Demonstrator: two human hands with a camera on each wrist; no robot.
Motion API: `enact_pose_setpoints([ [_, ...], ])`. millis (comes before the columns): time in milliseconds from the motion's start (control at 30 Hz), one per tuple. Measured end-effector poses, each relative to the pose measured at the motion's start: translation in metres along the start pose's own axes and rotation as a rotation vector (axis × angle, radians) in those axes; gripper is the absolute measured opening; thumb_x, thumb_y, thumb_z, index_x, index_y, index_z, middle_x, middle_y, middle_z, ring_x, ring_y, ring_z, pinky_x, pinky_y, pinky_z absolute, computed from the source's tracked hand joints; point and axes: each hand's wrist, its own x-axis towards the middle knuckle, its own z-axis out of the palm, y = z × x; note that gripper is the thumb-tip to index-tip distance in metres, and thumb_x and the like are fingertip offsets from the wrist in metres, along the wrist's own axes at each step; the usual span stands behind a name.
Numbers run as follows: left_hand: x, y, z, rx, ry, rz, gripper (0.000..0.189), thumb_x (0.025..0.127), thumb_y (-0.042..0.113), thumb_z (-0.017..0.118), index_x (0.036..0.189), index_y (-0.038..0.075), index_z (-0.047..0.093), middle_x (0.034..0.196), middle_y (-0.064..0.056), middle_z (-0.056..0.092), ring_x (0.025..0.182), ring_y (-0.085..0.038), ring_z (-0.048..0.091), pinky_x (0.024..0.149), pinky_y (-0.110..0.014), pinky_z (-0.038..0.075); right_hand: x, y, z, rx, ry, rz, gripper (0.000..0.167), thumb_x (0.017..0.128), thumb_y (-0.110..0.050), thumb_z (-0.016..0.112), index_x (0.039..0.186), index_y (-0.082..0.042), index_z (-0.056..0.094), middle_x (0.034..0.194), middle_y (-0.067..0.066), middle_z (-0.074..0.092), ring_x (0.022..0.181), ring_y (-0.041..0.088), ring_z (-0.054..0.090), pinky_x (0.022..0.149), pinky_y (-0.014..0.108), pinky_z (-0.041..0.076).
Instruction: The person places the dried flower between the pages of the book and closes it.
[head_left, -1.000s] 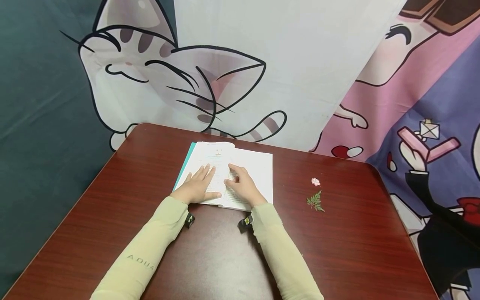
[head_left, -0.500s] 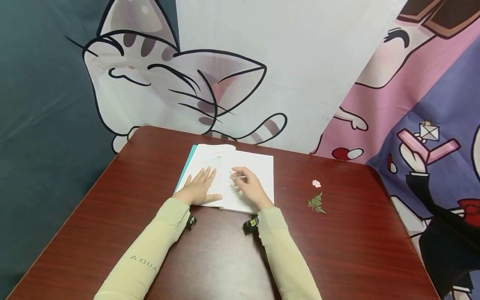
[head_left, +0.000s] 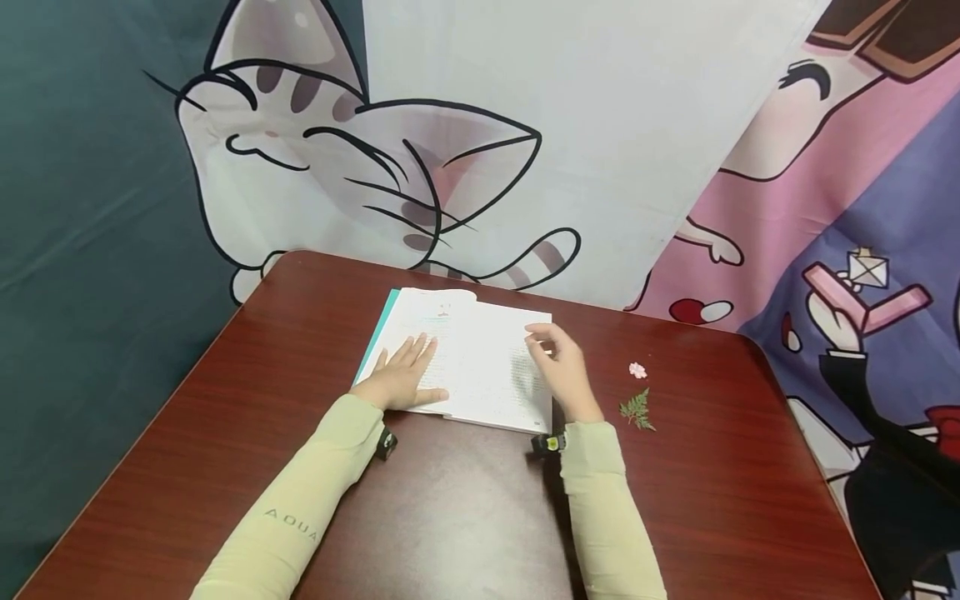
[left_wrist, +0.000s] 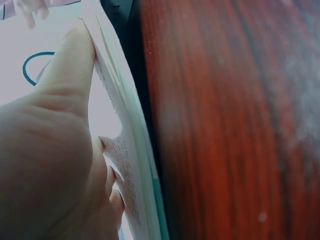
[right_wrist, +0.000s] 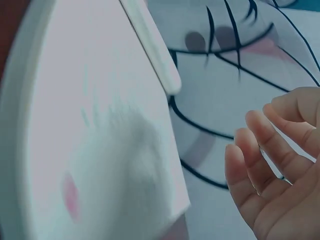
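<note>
An open book (head_left: pixel 498 346) with a teal cover edge lies on the table, both printed pages facing up. My left hand (head_left: pixel 401 379) rests flat on the lower left page with fingers spread. In the left wrist view its thumb (left_wrist: pixel 70 65) stretches along the page's near edge. Over the right page's outer edge is my right hand (head_left: pixel 561 367), its fingers loosely bent and holding nothing. The right wrist view shows these fingers (right_wrist: pixel 270 155) apart from the blurred page (right_wrist: pixel 100 125). Right of that hand lie a small pink flower (head_left: pixel 637 370) and a green fern leaf (head_left: pixel 637 410).
The dark red wooden table (head_left: pixel 465 517) reaches back to a cloth backdrop (head_left: pixel 615 125) printed with a cartoon cat and other figures. Each wrist wears a small black camera, such as the right one (head_left: pixel 546 444) near the book's lower right corner.
My right hand has lifted from the middle of the book and moved right to its outer edge, uncovering the right page. The left hand has stayed on the left page.
</note>
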Motion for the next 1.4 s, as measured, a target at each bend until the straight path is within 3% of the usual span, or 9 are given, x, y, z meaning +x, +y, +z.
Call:
enact_pose_setpoints([
  [233,0.000,-0.001,-0.001,-0.015,-0.005,0.010,0.100,0.098,0.062,0.053,0.163,0.007,0.001,0.169,-0.015,-0.007,0.155,-0.036,-0.008,0.119,-0.064,-0.006,-0.002,0.011,-0.038,-0.079,0.098,0.025,0.021,0.099,-0.013,0.065,0.118,-0.006,0.071,0.104,0.012,0.073,0.091,0.021,0.064,0.079,0.031,0.050],
  [600,-0.001,-0.001,-0.003,-0.024,0.006,0.014,0.101,0.097,0.064,0.053,0.164,0.008,0.002,0.170,-0.015,-0.007,0.155,-0.036,-0.008,0.119,-0.064,-0.007,-0.001,0.045,-0.092,-0.255,0.141,0.129,0.023,0.099,-0.013,0.062,0.120,-0.004,0.070,0.110,0.016,0.071,0.098,0.027,0.063,0.078,0.037,0.049],
  [800,0.005,-0.008,0.004,-0.025,0.011,0.008,0.102,0.096,0.067,0.052,0.164,0.013,-0.002,0.170,-0.010,-0.010,0.155,-0.032,-0.011,0.119,-0.062,-0.008,0.000,0.065,-0.116,-0.353,0.100,0.171,0.025,0.098,-0.012,0.063,0.119,0.001,0.068,0.109,0.022,0.070,0.102,0.036,0.062,0.085,0.047,0.048],
  [1067,0.010,-0.015,0.010,-0.032,0.025,0.012,0.103,0.094,0.071,0.051,0.164,0.017,-0.002,0.170,-0.008,-0.009,0.155,-0.030,-0.011,0.119,-0.062,-0.007,0.003,0.082,-0.145,-0.473,-0.020,0.187,0.027,0.096,-0.009,0.065,0.119,0.006,0.066,0.106,0.025,0.071,0.087,0.034,0.069,0.075,0.039,0.054],
  [1267,0.002,-0.006,0.003,-0.027,0.015,0.004,0.102,0.096,0.066,0.053,0.164,0.013,-0.001,0.170,-0.011,-0.008,0.155,-0.033,-0.010,0.119,-0.063,-0.007,0.005,0.092,-0.156,-0.512,-0.101,0.227,0.032,0.096,-0.012,0.064,0.121,0.009,0.064,0.115,0.030,0.067,0.102,0.043,0.064,0.092,0.056,0.050],
  [1400,-0.003,-0.002,0.000,-0.019,0.023,0.011,0.100,0.098,0.064,0.053,0.164,0.009,0.002,0.170,-0.014,-0.005,0.155,-0.035,-0.007,0.119,-0.064,-0.005,0.007,0.098,-0.159,-0.522,-0.144,0.251,0.033,0.095,-0.013,0.067,0.118,0.011,0.064,0.115,0.032,0.066,0.102,0.044,0.062,0.093,0.059,0.048],
])
